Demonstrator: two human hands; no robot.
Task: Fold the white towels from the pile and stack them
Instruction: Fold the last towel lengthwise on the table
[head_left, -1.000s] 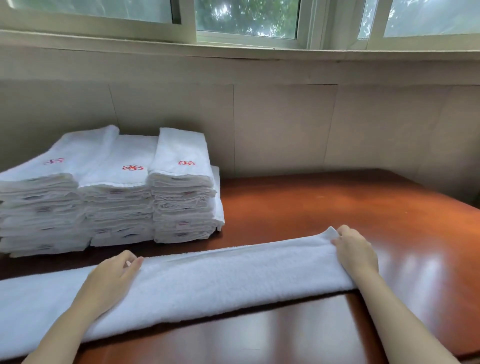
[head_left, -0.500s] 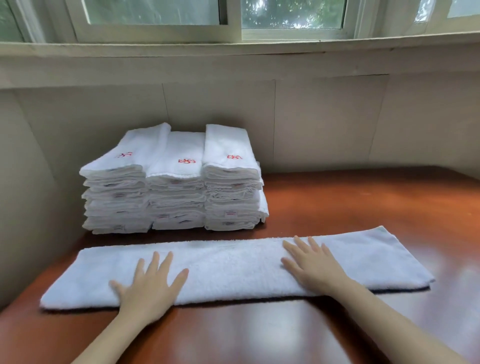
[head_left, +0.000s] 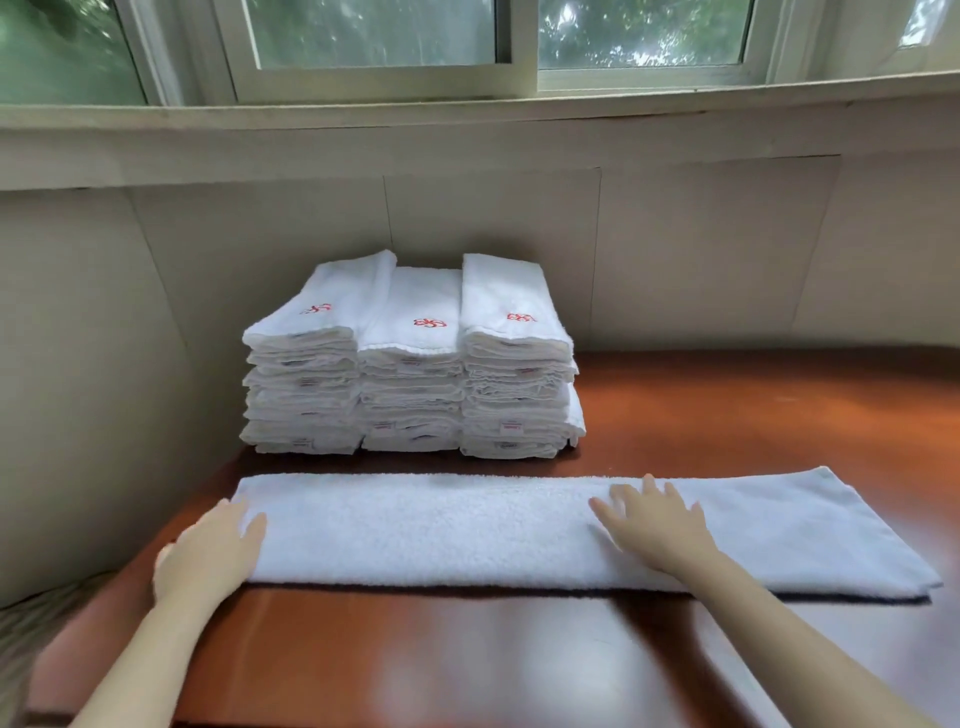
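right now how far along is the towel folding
Done: three side-by-side stacks of folded towels by the wall. In hand: one towel lies as a long strip on the table, left hand at its left end, right hand flat on it. Left: fold it short and stack it; no unfolded pile is in view.

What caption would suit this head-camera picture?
Left hand and right hand rest on a long white towel, folded stacks behind.

Terry-cloth towel (head_left: 441, 530), matt, nubby; table (head_left: 727, 415) glossy wood.
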